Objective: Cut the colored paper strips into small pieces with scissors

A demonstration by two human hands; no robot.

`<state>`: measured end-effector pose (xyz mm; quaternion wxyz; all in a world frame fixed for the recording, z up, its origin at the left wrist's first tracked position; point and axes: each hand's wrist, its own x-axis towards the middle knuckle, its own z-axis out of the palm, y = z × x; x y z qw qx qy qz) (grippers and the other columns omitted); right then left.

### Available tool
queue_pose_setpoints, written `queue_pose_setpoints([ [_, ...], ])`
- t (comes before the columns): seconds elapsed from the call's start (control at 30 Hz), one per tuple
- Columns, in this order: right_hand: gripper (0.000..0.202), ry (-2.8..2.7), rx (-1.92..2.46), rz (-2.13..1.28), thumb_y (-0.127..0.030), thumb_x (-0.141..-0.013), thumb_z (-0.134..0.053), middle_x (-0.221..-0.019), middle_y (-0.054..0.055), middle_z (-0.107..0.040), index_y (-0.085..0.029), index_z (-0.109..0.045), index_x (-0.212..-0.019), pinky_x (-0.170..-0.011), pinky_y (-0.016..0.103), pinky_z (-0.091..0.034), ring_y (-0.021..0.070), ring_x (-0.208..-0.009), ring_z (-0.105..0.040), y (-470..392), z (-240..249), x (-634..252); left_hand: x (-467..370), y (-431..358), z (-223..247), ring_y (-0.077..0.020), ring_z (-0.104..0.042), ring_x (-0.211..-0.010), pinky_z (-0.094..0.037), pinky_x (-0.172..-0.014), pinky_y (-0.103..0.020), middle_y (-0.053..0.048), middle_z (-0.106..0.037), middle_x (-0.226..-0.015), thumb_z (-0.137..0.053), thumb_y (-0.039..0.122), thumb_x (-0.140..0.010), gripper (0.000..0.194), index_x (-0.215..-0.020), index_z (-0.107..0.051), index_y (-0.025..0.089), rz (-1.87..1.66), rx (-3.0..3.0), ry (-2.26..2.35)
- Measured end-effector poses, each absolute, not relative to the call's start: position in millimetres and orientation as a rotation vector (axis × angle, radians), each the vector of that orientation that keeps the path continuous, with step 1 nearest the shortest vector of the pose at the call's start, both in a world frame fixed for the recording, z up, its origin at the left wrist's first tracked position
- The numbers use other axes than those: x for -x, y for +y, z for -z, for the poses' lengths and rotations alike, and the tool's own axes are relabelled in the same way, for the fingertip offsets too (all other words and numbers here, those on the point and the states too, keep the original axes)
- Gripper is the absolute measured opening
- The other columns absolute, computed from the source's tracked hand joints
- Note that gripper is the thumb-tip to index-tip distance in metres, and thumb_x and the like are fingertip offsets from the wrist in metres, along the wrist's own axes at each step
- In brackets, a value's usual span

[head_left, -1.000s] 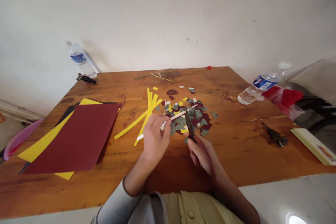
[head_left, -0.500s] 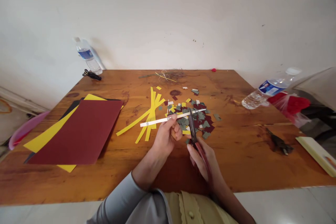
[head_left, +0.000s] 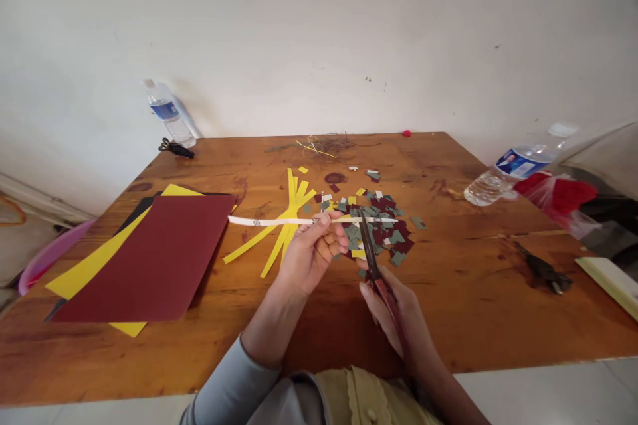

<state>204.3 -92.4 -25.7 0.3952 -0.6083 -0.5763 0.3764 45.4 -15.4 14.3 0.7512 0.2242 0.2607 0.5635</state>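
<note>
Between thumb and fingers, my left hand (head_left: 313, 249) pinches a long white paper strip (head_left: 272, 222) with small dark marks on it. My right hand (head_left: 396, 302) is wrapped round a pair of scissors (head_left: 381, 282) with reddish handles. The dark blades point away from me and meet the strip right of my left hand. Whether the blades are fully closed, I cannot tell. Behind and below the strip lies a pile of small cut paper pieces (head_left: 396, 237) in grey-green, maroon, yellow and white. Several yellow paper strips (head_left: 289, 212) lie crossed to the left of the pile.
A stack of coloured sheets, maroon sheet (head_left: 144, 259) on top, lies at the left. Water bottles stand at the back left (head_left: 172, 116) and lean at the right (head_left: 518, 166). A black plug (head_left: 545, 272) and a pale box (head_left: 608, 285) are at the right; thin wiry scraps (head_left: 323, 145) lie at the back.
The white strip has slid left through my left hand, with more of its left end sticking out, and is now nearly level. The scissors stay at the strip. The view has shifted slightly.
</note>
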Motion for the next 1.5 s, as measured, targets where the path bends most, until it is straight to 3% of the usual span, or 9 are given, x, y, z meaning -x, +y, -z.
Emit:
queue_pose_setpoints([
  [0.1, 0.054, -1.461, 1.539, -0.968, -0.047, -0.087, -0.056, -0.058, -0.003, -0.051, -0.007, -0.074, -0.118, -0.046, 0.025, -0.041, 0.0136, -0.047, -0.046, -92.5, 25.5, -203.9, -47.5, -16.5, -11.4, -0.0111, -0.062, -0.052, -0.050, -0.052, -0.021, -0.001, -0.067, -0.061, -0.088, 0.039, -0.072, 0.034, -0.086, -0.075, 0.011, -1.287, -0.552, 0.612],
  [0.5, 0.034, -1.571, 1.403, -0.787, -0.036, -0.090, -0.062, -0.063, 0.000, -0.062, -0.014, -0.079, -0.111, -0.052, 0.020, -0.050, 0.0140, -0.052, -0.057, -95.7, 37.5, -207.4, -48.4, -14.3, -19.8, -0.0090, -0.054, -0.046, -0.046, -0.050, -0.019, 0.000, -0.058, -0.053, -0.063, 0.031, -0.096, 0.025, -0.082, -0.071, 0.011, -1.189, -0.248, 0.757],
  [0.6, 0.033, -1.578, 1.392, -0.764, -0.034, -0.091, -0.061, -0.063, 0.000, -0.063, -0.015, -0.078, -0.111, -0.052, 0.019, -0.051, 0.0145, -0.053, -0.059, -96.8, 40.4, -207.5, -47.8, -16.1, -20.8, -0.0088, -0.056, -0.048, -0.047, -0.051, -0.019, -0.001, -0.060, -0.056, -0.066, 0.029, -0.094, 0.025, -0.077, -0.069, 0.012, -1.168, -0.227, 0.746],
  [0.77, 0.032, -1.588, 1.375, -0.715, -0.032, -0.091, -0.062, -0.065, 0.001, -0.066, -0.014, -0.077, -0.113, -0.054, 0.019, -0.053, 0.0149, -0.054, -0.063, -98.0, 40.6, -207.1, -42.8, -18.7, -18.3, -0.0081, -0.045, -0.039, -0.036, -0.040, -0.018, 0.004, -0.051, -0.047, -0.073, 0.031, -0.089, 0.021, -0.077, -0.068, 0.014, -1.118, -0.333, 0.664],
  [1.03, 0.031, -1.593, 1.381, -0.723, -0.030, -0.091, -0.061, -0.072, 0.001, -0.071, -0.017, -0.072, -0.117, -0.059, 0.021, -0.056, 0.0154, -0.058, -0.067, -100.9, 47.4, -206.6, -43.8, -20.1, -14.1, -0.0094, -0.060, -0.049, -0.051, -0.051, -0.018, -0.001, -0.064, -0.059, -0.068, 0.020, -0.090, 0.016, -0.075, -0.066, 0.014, -1.156, -0.298, 0.674],
  [1.23, 0.039, -1.464, 1.396, -0.794, -0.031, -0.087, -0.064, -0.079, 0.002, -0.073, -0.021, -0.054, -0.124, -0.062, 0.028, -0.055, 0.0192, -0.066, -0.071, -101.1, 64.3, -204.1, -48.8, -19.1, -9.0, -0.0104, -0.062, -0.053, -0.053, -0.055, -0.020, -0.002, -0.065, -0.062, -0.067, 0.012, -0.084, 0.005, -0.079, -0.067, 0.012, -1.252, -0.370, 0.696],
  [1.4, 0.029, -1.457, 1.576, -0.830, -0.043, -0.079, -0.068, -0.078, 0.006, -0.075, -0.025, -0.051, -0.094, -0.056, 0.029, -0.050, 0.0208, -0.061, -0.069, -101.5, 45.9, -209.7, -53.3, -18.3, -7.7, -0.0112, -0.062, -0.053, -0.053, -0.058, -0.023, -0.002, -0.065, -0.062, -0.068, 0.013, -0.081, 0.006, -0.087, -0.070, 0.012, -1.302, -0.448, 0.733],
  [1.5, 0.023, -1.531, 1.669, -0.886, -0.045, -0.077, -0.065, -0.064, 0.003, -0.070, -0.025, -0.052, -0.076, -0.050, 0.027, -0.043, 0.0195, -0.053, -0.065, -101.1, 36.1, -214.2, -56.1, -15.9, -9.3, -0.0105, -0.061, -0.053, -0.052, -0.058, -0.022, -0.001, -0.064, -0.062, -0.068, 0.012, -0.080, 0.003, -0.083, -0.068, 0.012, -1.311, -0.447, 0.737],
])
